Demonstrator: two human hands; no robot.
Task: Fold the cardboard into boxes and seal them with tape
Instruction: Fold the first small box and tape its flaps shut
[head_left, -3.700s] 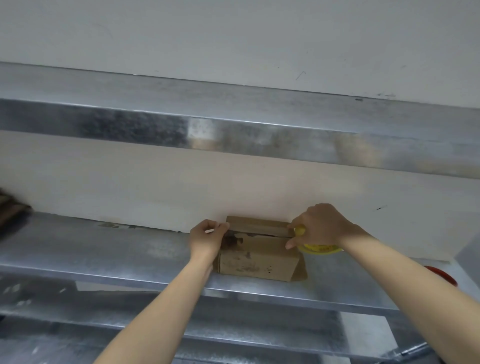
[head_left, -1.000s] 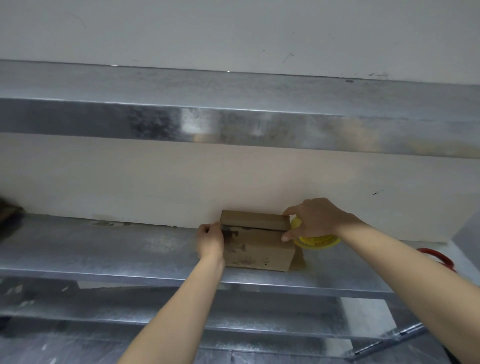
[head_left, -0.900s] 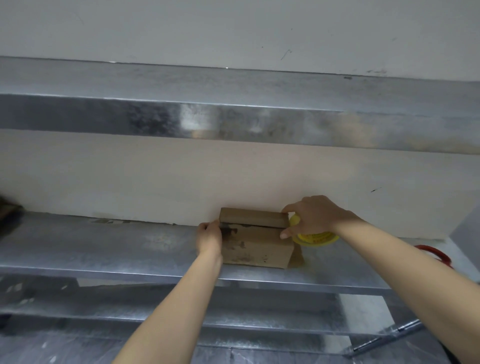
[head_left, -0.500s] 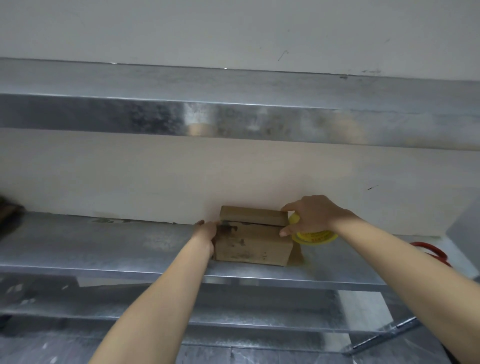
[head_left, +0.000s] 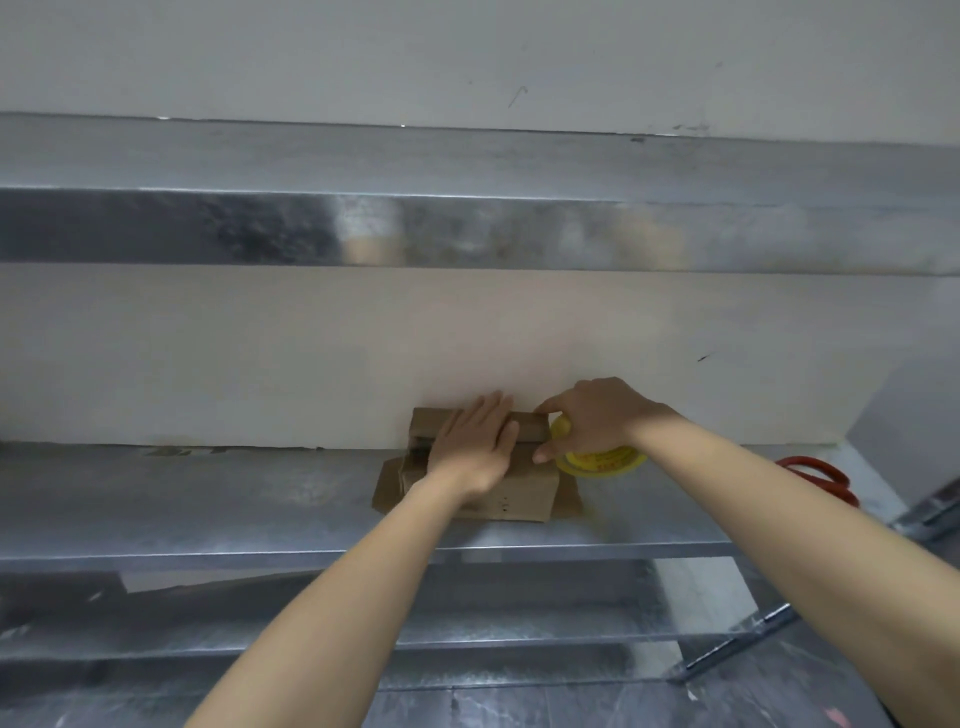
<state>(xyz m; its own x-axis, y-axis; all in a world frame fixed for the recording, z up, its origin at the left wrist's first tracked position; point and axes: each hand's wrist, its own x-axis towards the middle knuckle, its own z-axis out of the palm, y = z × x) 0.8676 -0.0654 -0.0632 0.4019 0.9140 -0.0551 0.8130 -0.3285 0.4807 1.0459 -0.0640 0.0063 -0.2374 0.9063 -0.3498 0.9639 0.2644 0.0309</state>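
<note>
Head view: I see the left hand (head_left: 475, 447), moved from the box (head_left: 511, 496) end, now flat atop the flaps, right hand (head_left: 592, 415) gripping the tape roll (head_left: 605, 460) — seam ready for sealing.

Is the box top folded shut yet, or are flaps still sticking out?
Top looks shut: the left hand lies flat on the box. Side flaps at both ends still splay out on the shelf. Taped or not: cannot tell.

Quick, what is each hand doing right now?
Left hand: open, pressed flat on the small brown cardboard box.
Right hand: closed around the yellow roll of tape.
</note>
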